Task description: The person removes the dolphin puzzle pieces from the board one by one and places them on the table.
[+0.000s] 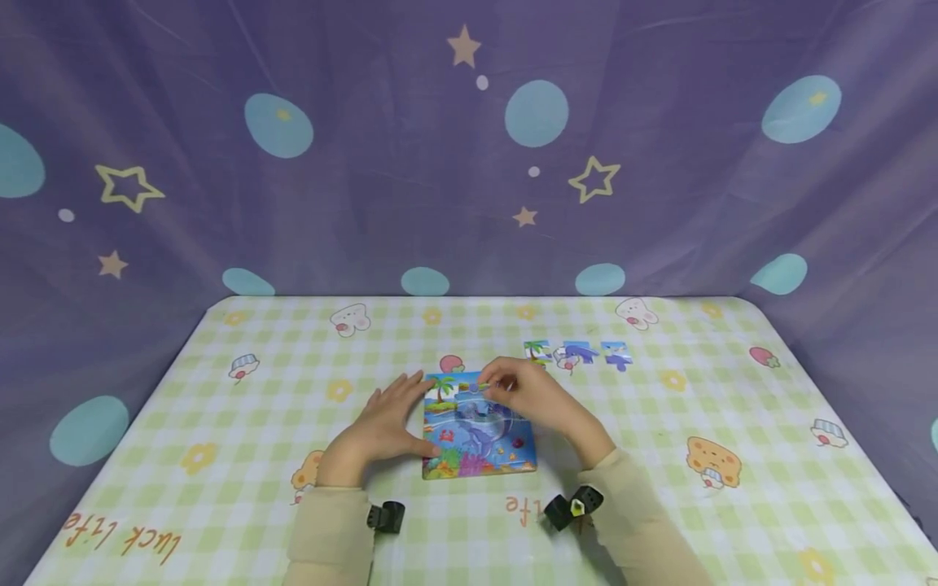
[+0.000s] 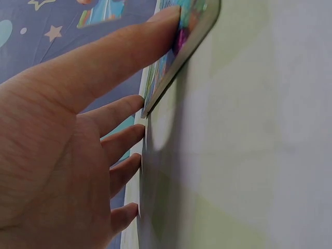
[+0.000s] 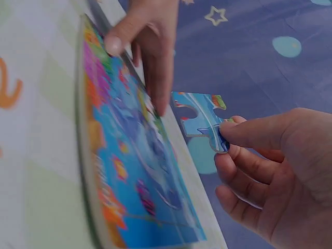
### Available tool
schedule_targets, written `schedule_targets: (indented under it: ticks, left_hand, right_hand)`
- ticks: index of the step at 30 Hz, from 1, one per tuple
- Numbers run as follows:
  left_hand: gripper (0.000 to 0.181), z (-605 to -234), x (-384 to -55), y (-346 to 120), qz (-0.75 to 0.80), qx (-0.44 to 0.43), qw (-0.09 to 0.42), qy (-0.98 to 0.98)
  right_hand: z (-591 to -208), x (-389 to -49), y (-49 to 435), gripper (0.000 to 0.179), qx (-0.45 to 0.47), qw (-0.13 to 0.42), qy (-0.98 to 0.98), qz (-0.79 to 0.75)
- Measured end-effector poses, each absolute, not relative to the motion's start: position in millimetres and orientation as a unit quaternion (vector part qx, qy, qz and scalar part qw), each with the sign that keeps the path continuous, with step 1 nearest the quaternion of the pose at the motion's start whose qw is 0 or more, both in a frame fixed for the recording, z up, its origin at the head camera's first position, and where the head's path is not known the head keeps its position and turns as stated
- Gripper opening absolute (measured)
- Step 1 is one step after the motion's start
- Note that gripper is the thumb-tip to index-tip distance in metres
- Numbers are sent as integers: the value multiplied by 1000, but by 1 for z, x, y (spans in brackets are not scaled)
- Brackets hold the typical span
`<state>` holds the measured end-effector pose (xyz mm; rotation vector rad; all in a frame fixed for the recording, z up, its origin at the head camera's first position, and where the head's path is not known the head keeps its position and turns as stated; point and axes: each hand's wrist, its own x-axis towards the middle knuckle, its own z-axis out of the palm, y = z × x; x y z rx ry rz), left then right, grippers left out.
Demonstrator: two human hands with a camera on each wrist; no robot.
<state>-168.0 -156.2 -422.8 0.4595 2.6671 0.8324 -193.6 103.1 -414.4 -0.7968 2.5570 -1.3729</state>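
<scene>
A flat jigsaw board (image 1: 479, 467) with a sea picture of a dolphin, a palm tree and coral lies on the table. My left hand (image 1: 381, 423) rests along its left side, fingers straight, with the thumb on the lower left corner. Over the board's upper part, my right hand (image 1: 538, 399) pinches a jigsaw piece between thumb and fingers. In the right wrist view that jigsaw piece (image 3: 198, 115) is blue with green and orange bits at its edges, held raised above the picture.
Beyond the board, towards the back right, three loose pieces sit in a row: a palm tree piece (image 1: 537, 350), a dolphin piece (image 1: 580, 352) and a blue piece (image 1: 616, 355). The checked tablecloth (image 1: 242, 456) meets a purple curtain (image 1: 352, 203) behind.
</scene>
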Motion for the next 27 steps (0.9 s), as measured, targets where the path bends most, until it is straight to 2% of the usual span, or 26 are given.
schedule_targets:
  ticks: [27]
  left_hand:
    - [104, -421, -167, -156, 292, 161, 154, 930]
  right_hand:
    - [-407, -208, 159, 14, -178, 63, 871, -453]
